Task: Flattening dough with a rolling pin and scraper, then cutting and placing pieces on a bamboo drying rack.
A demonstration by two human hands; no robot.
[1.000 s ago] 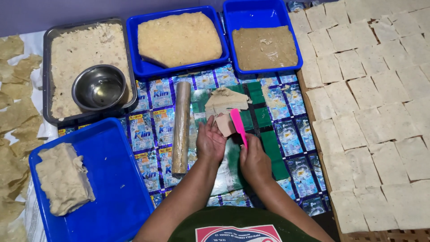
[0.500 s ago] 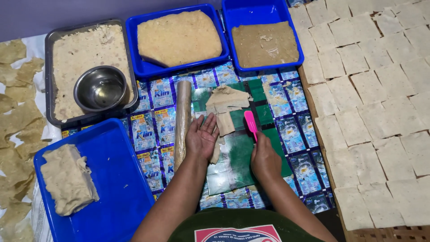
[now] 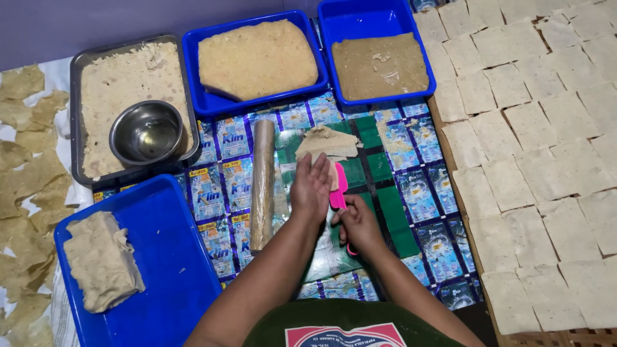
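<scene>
My left hand (image 3: 311, 186) lies flat, fingers together, on the plastic-covered work mat, just below a small pile of thin dough scraps (image 3: 328, 143). My right hand (image 3: 357, 222) grips a pink scraper (image 3: 339, 186), its blade standing right beside the left hand's edge. A wooden rolling pin (image 3: 262, 184) lies upright on the mat to the left of the left hand. What is under the left palm is hidden.
Blue trays hold dough: a lump (image 3: 101, 261) at lower left, a slab (image 3: 256, 59) at top middle, a darker slab (image 3: 379, 63) at top right. A grey tray (image 3: 85, 168) carries a steel bowl (image 3: 148, 133). Several flat dough squares (image 3: 527, 154) cover the right; ragged sheets (image 3: 22, 193) lie left.
The right hand has brought the pink scraper from the right back in against the left hand. The left hand has shifted slightly right and up toward the scrap pile.
</scene>
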